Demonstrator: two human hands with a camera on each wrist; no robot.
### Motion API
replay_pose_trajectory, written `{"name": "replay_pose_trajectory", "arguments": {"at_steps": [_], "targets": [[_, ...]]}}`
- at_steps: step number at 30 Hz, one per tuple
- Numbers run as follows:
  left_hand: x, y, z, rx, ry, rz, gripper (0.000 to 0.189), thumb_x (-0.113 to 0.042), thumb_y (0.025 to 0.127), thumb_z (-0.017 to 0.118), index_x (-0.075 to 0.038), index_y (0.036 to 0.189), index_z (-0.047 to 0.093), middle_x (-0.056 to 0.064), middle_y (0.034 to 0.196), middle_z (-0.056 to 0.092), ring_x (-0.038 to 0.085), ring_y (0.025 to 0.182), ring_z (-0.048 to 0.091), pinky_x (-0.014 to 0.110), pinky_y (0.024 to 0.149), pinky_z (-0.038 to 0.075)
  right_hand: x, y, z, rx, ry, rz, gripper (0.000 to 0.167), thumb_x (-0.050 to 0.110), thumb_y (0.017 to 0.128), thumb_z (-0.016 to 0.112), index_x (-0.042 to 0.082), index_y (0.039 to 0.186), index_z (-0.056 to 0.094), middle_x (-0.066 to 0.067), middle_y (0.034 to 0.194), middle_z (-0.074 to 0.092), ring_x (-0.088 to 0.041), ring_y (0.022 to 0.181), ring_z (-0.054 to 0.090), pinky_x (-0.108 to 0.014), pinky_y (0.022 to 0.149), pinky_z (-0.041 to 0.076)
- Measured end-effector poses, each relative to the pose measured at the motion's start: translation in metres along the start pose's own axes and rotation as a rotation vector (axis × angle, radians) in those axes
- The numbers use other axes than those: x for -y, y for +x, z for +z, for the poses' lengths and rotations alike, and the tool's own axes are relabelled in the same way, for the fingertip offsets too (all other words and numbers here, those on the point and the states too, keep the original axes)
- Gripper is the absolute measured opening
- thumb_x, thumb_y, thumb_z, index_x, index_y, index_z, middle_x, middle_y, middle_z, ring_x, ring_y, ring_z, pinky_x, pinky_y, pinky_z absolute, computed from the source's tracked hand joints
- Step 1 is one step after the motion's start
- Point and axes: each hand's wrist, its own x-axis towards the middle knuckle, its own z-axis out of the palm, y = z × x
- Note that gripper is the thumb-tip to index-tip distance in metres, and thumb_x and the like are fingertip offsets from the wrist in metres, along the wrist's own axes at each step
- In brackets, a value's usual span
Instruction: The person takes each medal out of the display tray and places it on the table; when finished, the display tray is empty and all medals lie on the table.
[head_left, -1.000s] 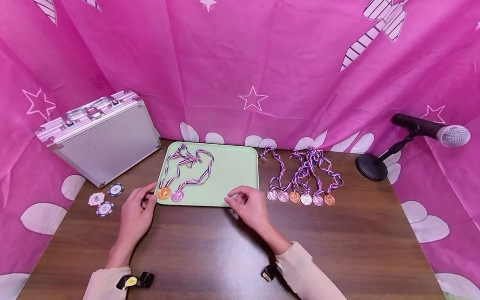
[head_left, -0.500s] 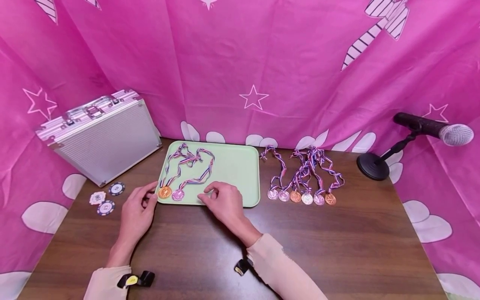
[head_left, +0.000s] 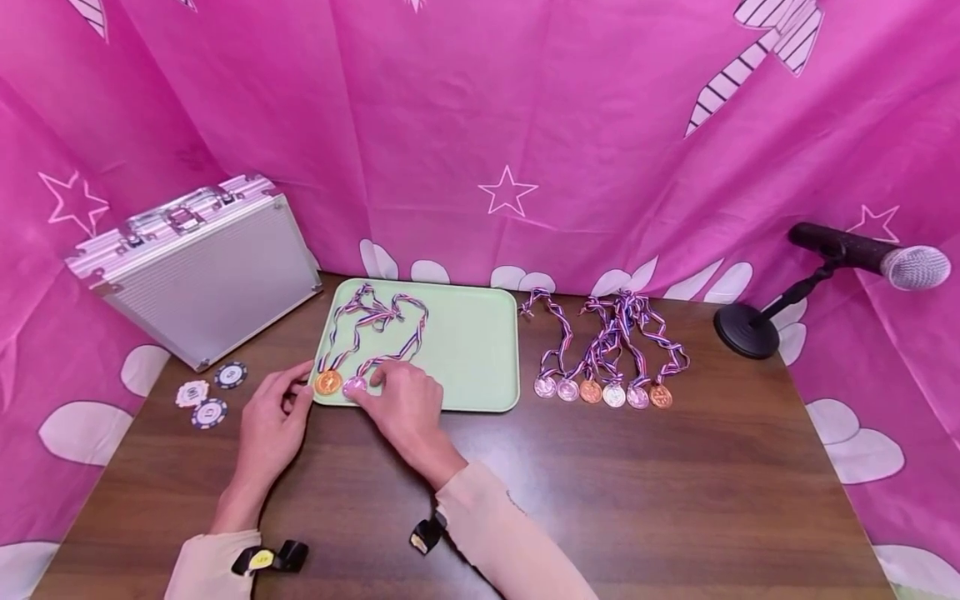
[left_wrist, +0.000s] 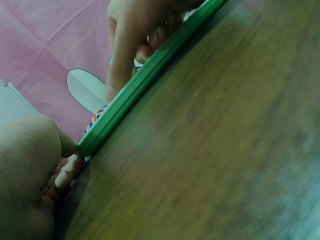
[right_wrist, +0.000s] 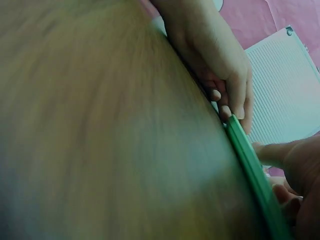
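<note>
My left hand (head_left: pixel 277 417) holds the near left corner of a light green tray (head_left: pixel 480 350), thumb at the rim and fingers below it, as the left wrist view shows. On the tray lie a gold medal (head_left: pixel 327 382) and a pinkish medal (head_left: pixel 354 387), both with red, white and blue striped ribbons trailing toward the back. My right hand (head_left: pixel 405 408) is over the tray's near edge, its thumb tip overlapping the pinkish medal and its index finger apart from the thumb, beside the ribbon. In the right wrist view the tray's green rim (right_wrist: pixel 255 175) runs between both hands.
Right of the tray, several medals (head_left: pixel 590 392) lie in a row with tangled ribbons. A microphone (head_left: pixel 870 254) on a black stand is at the back right. Several poker chips (head_left: pixel 209 412) lie at left, before a silver case (head_left: pixel 217 275). A pink curtain (head_left: pixel 450 125) hangs behind.
My right hand has moved left along the tray's near edge, from its right part to the pinkish medal. My left hand stays at the tray corner.
</note>
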Motion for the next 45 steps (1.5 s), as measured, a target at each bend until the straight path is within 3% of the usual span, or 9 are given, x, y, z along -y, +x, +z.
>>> {"name": "replay_pose_trajectory", "arguments": {"at_steps": [6, 12, 19, 25, 32, 35, 39, 45], "targets": [[-0.003, 0.001, 0.0, -0.007, -0.006, 0.004, 0.036, -0.006, 0.109, 0.067, -0.002, 0.144, 0.071, 0.017, 0.118, 0.068, 0.01, 0.089, 0.052, 0.015, 0.076, 0.038, -0.007, 0.007, -0.001, 0.017, 0.042, 0.042, 0.036, 0.058, 0.081, 0.096, 0.027, 0.086, 0.079, 0.013, 0.067, 0.067, -0.01, 0.065, 0.065, -0.026, 0.055, 0.042], [-0.003, 0.0, 0.0, -0.006, -0.012, 0.001, 0.036, -0.006, 0.108, 0.067, -0.002, 0.144, 0.072, 0.016, 0.117, 0.068, 0.006, 0.09, 0.051, 0.015, 0.077, 0.038, -0.041, 0.008, -0.006, 0.06, 0.137, 0.036, 0.019, 0.049, 0.088, 0.092, 0.031, 0.088, 0.084, 0.016, 0.063, 0.057, -0.004, 0.059, 0.053, -0.028, 0.054, 0.041], [0.0, 0.0, -0.001, -0.01, -0.003, -0.001, 0.036, -0.006, 0.109, 0.067, -0.002, 0.144, 0.071, 0.016, 0.118, 0.068, 0.005, 0.089, 0.05, 0.015, 0.077, 0.038, -0.076, 0.001, -0.032, 0.075, 0.163, 0.024, 0.014, 0.04, 0.09, 0.093, 0.028, 0.096, 0.088, 0.014, 0.062, 0.058, -0.007, 0.059, 0.054, -0.031, 0.054, 0.042], [0.0, -0.002, 0.0, 0.001, 0.002, -0.016, 0.036, -0.007, 0.109, 0.066, -0.003, 0.145, 0.071, 0.015, 0.118, 0.068, 0.005, 0.089, 0.05, 0.015, 0.076, 0.038, -0.114, -0.003, -0.039, 0.085, 0.16, -0.02, 0.012, 0.031, 0.09, 0.092, 0.028, 0.1, 0.087, 0.015, 0.065, 0.06, -0.004, 0.059, 0.054, -0.03, 0.056, 0.042], [0.0, -0.001, 0.0, -0.007, 0.001, -0.006, 0.036, -0.006, 0.108, 0.067, -0.003, 0.144, 0.072, 0.015, 0.116, 0.068, 0.004, 0.088, 0.051, 0.015, 0.076, 0.038, -0.116, -0.007, -0.079, 0.114, 0.153, -0.007, 0.018, 0.028, 0.09, 0.093, 0.02, 0.105, 0.086, 0.01, 0.065, 0.061, -0.009, 0.06, 0.056, -0.034, 0.057, 0.045], [0.0, -0.001, -0.001, -0.01, -0.001, -0.002, 0.036, -0.005, 0.108, 0.067, -0.002, 0.143, 0.072, 0.015, 0.115, 0.068, 0.004, 0.087, 0.051, 0.015, 0.076, 0.038, -0.123, -0.006, -0.073, 0.119, 0.143, -0.006, 0.029, 0.039, 0.086, 0.095, 0.021, 0.106, 0.084, 0.013, 0.067, 0.06, -0.006, 0.061, 0.055, -0.032, 0.059, 0.045], [0.001, -0.001, -0.001, -0.01, 0.0, -0.005, 0.036, -0.005, 0.108, 0.067, -0.003, 0.144, 0.072, 0.015, 0.116, 0.068, 0.003, 0.087, 0.05, 0.015, 0.076, 0.038, -0.141, -0.002, -0.048, 0.134, 0.099, 0.009, 0.037, 0.049, 0.079, 0.098, 0.027, 0.103, 0.081, 0.018, 0.071, 0.057, -0.003, 0.063, 0.053, -0.03, 0.059, 0.043], [-0.001, 0.0, 0.001, -0.01, -0.008, -0.009, 0.036, -0.005, 0.108, 0.068, -0.003, 0.143, 0.072, 0.016, 0.118, 0.069, 0.006, 0.089, 0.051, 0.012, 0.076, 0.037, -0.146, 0.001, -0.034, 0.171, 0.053, 0.076, 0.037, 0.049, 0.079, 0.099, 0.032, 0.098, 0.072, 0.015, 0.084, 0.061, -0.007, 0.075, 0.059, -0.033, 0.066, 0.049]]}}
